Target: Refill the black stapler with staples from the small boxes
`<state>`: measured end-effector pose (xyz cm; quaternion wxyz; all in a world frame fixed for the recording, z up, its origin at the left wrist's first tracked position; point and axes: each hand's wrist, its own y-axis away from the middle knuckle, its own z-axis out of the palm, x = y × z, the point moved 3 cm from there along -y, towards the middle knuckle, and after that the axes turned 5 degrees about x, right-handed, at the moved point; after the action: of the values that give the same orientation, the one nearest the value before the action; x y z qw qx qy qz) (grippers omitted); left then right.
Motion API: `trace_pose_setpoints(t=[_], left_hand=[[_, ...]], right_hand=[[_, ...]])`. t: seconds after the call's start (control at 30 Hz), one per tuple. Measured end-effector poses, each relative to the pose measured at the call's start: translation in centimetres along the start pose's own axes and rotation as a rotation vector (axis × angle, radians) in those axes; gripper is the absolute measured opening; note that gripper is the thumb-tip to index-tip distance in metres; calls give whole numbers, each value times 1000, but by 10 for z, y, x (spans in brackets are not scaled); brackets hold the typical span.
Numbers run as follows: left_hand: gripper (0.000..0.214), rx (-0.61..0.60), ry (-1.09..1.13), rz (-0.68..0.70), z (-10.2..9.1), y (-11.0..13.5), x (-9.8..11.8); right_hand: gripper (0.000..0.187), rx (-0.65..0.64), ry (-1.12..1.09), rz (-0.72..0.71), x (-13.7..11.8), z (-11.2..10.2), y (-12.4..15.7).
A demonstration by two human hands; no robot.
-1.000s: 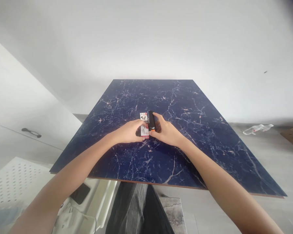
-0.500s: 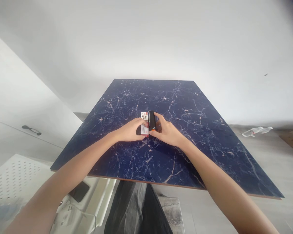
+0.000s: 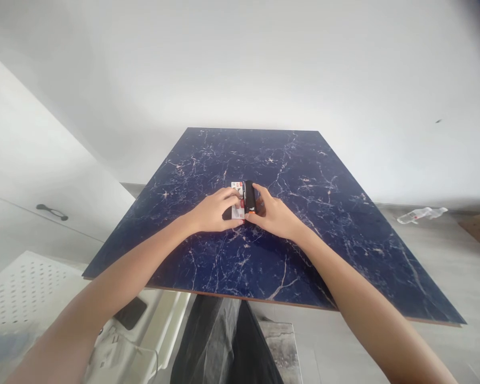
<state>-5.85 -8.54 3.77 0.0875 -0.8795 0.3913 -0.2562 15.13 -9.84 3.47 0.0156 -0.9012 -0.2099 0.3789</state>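
A small white box [image 3: 239,214] with red print lies on the blue marbled tabletop [image 3: 256,154]. Right beside it is a black box-like piece [image 3: 250,192] with an orange end; whether the two are joined I cannot tell. My left hand [image 3: 216,210] grips the white box from the left, fingers bent over its printed face and thumb near its front end. On the other side my right hand [image 3: 274,215] holds the black piece, one finger at its far end and the thumb at its near end.
Below the table's left front edge, a dark phone [image 3: 131,313] rests on a pale surface with a white cable. A perforated white panel [image 3: 20,288] stands at the left. Clear plastic wrap [image 3: 422,215] lies on the floor to the right. A white wall rises behind.
My left fingers have shifted over the white box's face, and the thumb has slid right along its near end. My right hand keeps its hold on the black piece.
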Motion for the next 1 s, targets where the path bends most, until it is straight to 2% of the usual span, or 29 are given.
trace_pose_setpoints(t=[0.1, 0.17, 0.33, 0.5, 0.67, 0.73, 0.8, 0.9, 1.0], left_hand=[[31, 194, -77, -8, -7, -2, -9], [36, 239, -85, -43, -6, -3, -21], [49, 27, 4, -171, 11, -4, -44], [47, 44, 98, -127, 9, -5, -39], [53, -65, 137, -144, -1, -1, -33], [61, -133, 123, -182, -6, 2, -34], [80, -180, 110, -211, -11, 4, -36], [107, -196, 104, -198, -12, 6, -39], [113, -185, 82, -164, -4, 5, -40]], right_hand=[[84, -3, 19, -12, -1, 0, 0], [84, -2, 26, -13, -2, 0, 0], [82, 10, 27, -15, -2, 0, 0], [83, 5, 31, -15, -2, 0, 0], [83, 0, 22, -4, -4, -2, 2], [83, -7, 19, -2, -4, -2, 2], [84, 0, 25, -4, -3, -2, 2], [84, 40, 37, -17, -1, -1, 1], [81, 62, 43, -39, -2, 1, 2]])
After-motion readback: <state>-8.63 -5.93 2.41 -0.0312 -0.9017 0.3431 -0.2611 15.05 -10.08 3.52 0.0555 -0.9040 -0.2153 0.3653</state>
